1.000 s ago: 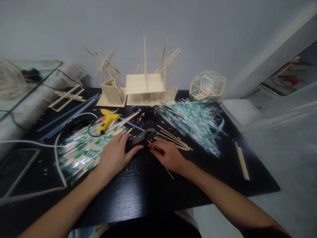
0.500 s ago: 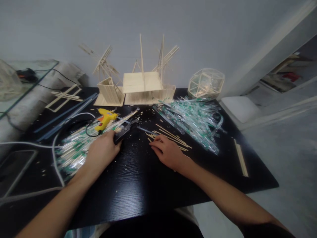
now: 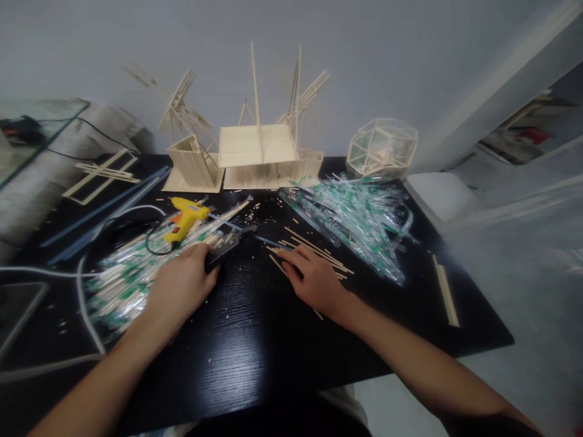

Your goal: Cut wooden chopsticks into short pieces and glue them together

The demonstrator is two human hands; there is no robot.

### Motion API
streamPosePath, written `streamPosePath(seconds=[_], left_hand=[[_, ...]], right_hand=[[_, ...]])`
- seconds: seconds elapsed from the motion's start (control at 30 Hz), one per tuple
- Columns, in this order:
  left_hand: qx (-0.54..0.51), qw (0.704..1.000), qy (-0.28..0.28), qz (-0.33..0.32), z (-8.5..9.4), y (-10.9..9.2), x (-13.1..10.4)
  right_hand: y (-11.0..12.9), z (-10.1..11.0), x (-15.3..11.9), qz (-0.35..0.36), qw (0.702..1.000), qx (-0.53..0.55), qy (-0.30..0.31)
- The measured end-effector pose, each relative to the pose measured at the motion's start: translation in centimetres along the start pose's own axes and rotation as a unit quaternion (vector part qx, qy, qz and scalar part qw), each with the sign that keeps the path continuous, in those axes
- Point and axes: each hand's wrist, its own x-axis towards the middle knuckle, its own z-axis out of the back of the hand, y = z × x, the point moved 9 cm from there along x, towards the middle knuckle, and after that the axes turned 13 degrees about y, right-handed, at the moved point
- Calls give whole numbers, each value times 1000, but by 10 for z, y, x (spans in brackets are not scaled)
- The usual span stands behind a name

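My left hand (image 3: 184,282) is wrapped round a black hand tool (image 3: 228,246) with a curved head. A yellow glue gun (image 3: 186,220) lies just beyond that hand, on wrapped wooden sticks (image 3: 127,273). From the gun, a bluish translucent rod (image 3: 223,221) runs toward the tool's head, and a similar length shows on the head's right side. My right hand (image 3: 314,282) has thumb and fingers pinched at the near ends of loose thin sticks (image 3: 323,255). What lies between those fingertips is too small to make out.
Wooden stick models (image 3: 257,145) stand along the wall, with a faceted frame (image 3: 382,149) at the right. Green and clear wrappers (image 3: 359,218) are heaped right of centre. A white cable (image 3: 82,303) curves across the left. Two sticks (image 3: 446,291) lie near the right edge.
The view has shifted slightly, moving the left-side objects leftward in the picture. My right hand has drawn a little closer together at the fingers. My left hand still grips the black tool.
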Motion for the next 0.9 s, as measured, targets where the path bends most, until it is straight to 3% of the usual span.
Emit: streamPosePath(seconds=[0.17,0.3,0.37,0.47,0.53,0.63,0.7,0.9], left_hand=[[-114,992,-56,5,11,11,-5],[-328,944,-33,-26,8,6,-6],[-463,885,22,-35,-6,-4,-6],[-666,739,100,-19,-32,-23,-9],[-710,691,131,-44,-39,-37,-11],[-706,682,171,-83,-41,-52,-15],[-694,687,193,-91,-43,-55,-16],[-645,732,185,-119,-42,-56,-14]], right_hand=[[-10,8,-2,-47,998,-12,-41],[-14,13,-1,-61,996,20,-64],[-18,17,-1,-71,993,52,-84],[-24,19,0,-91,979,152,-96],[-26,7,3,-102,954,279,-49],[-13,-21,7,-102,867,482,72],[-1,-32,6,-100,817,556,118],[8,-36,4,-102,784,597,132]])
